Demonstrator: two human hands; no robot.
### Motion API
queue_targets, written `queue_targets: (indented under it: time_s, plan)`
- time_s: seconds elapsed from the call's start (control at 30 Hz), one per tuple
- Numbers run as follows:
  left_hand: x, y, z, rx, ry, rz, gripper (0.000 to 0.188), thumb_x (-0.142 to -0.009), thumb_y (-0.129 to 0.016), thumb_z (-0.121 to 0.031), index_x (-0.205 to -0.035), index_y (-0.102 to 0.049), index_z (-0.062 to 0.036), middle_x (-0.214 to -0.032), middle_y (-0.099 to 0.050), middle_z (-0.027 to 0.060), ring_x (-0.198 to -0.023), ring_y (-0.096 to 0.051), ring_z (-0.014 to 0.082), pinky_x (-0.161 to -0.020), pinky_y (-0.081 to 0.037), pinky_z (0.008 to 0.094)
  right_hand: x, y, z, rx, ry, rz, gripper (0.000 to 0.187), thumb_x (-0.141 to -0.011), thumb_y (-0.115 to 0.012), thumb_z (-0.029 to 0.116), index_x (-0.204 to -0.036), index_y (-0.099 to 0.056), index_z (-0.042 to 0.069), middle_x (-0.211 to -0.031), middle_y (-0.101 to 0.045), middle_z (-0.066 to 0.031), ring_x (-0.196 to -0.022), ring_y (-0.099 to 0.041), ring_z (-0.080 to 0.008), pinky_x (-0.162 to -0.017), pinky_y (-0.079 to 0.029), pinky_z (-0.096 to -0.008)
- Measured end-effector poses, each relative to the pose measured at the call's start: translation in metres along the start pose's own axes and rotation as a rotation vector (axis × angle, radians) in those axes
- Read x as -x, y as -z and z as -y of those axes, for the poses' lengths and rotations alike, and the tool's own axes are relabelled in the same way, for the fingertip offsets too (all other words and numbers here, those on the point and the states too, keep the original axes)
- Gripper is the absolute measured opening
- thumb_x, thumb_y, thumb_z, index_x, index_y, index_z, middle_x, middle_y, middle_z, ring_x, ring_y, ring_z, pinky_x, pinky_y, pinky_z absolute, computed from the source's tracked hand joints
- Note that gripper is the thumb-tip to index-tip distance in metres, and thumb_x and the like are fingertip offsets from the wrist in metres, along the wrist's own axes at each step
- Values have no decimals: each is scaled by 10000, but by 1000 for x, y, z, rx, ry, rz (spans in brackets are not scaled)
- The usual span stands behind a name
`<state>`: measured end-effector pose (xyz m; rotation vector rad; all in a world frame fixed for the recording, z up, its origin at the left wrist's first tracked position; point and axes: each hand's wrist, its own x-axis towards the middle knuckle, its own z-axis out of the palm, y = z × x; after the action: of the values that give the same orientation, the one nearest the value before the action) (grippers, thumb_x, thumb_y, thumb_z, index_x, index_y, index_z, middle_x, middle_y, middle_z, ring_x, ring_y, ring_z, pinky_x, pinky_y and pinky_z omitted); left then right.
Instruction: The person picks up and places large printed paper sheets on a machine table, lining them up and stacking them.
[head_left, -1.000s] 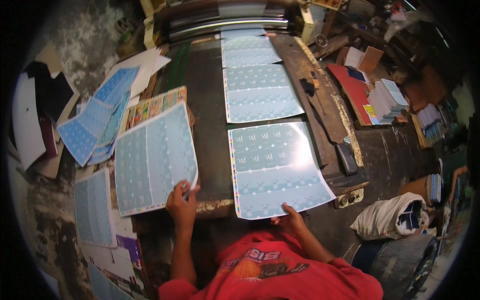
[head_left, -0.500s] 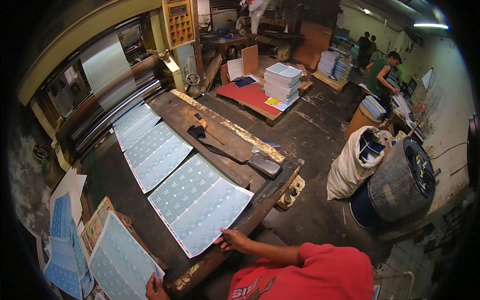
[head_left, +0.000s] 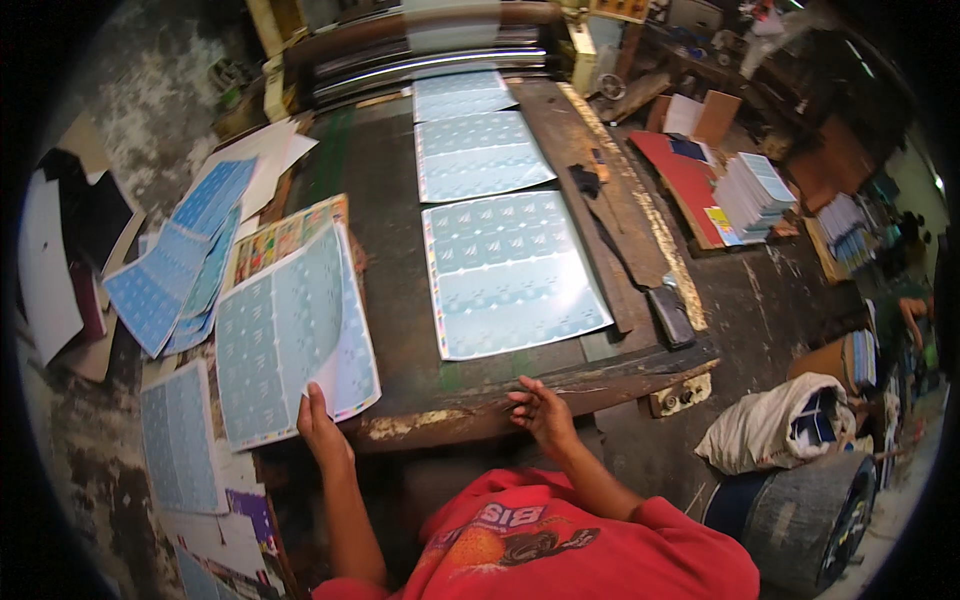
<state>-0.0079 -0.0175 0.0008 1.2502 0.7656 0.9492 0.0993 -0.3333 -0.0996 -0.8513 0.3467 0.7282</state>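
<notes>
At the scuffed table (head_left: 385, 300), left fingers (head_left: 317, 397) seemingly pinch a sheet (head_left: 265, 350), right fingers (head_left: 534, 388) parted.

A red shirt (head_left: 600, 565) before the worktop's (head_left: 392, 230) near edge carries bold, pale capital lettering (head_left: 510, 515) across the front. Toward that same edge, a pale blue-green sheet (head_left: 515, 285) shows rows of a white, script-like letter mark; similar marks stand on the curled sheet (head_left: 270, 335) by the near left corner, and the finer print is too small to read.
</notes>
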Motion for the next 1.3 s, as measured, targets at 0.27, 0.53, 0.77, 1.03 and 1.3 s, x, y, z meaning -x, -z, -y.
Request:
queue_targets:
  time_s: [0.27,0.53,0.77,1.03,1.3]
  plan:
    - [57,-18,-28,-540,-406,464,209,-922,-633,-215,-835,-715,-44,-827,-691,91,-900,-636,274,-911,-455,407,14,-26,31,123,26,247,569,-955,-546,352,-1388,-423,4,-1048,-665,-108,-791,-619,-150,-751,-521,-326]
    - [74,-25,-34,-742,-570,945,425,-850,-675,-459,-1077,-697,-101,-1264,-626,94,-1350,-412,352,-1142,-170,571,12,-16,12,40,-93,139,397,-907,-633,230,-1183,-482,-12,-912,-598,-90,-705,-599,-193,-574,-476,-305]
    - [18,-12,-17,-1169,-642,636,872,-783,-684,-573,-1401,-443,-7,-1511,-370,160,-1436,-241,388,-1156,-181,541,43,56,-28,134,-136,17,378,-953,-572,297,-1146,-504,-20,-872,-613,-128,-662,-619,-232,-570,-468,-305]
    - [10,1,2,-1133,-573,696,622,-909,-619,-373,-1399,-465,-23,-1497,-401,142,-1433,-266,365,-1164,-174,505,66,47,-25,59,-134,-11,371,-973,-522,348,-1153,-493,24,-800,-593,-134,-657,-566,-238,-727,-491,-412]
    - [6,4,-1,-903,-470,672,432,-949,-580,-311,-1276,-594,-30,-1400,-521,137,-1398,-342,366,-1155,-195,500,29,23,4,-3,-145,-8,441,-993,-448,448,-1092,-525,25,-747,-591,-103,-638,-557,-196,-792,-504,-430]
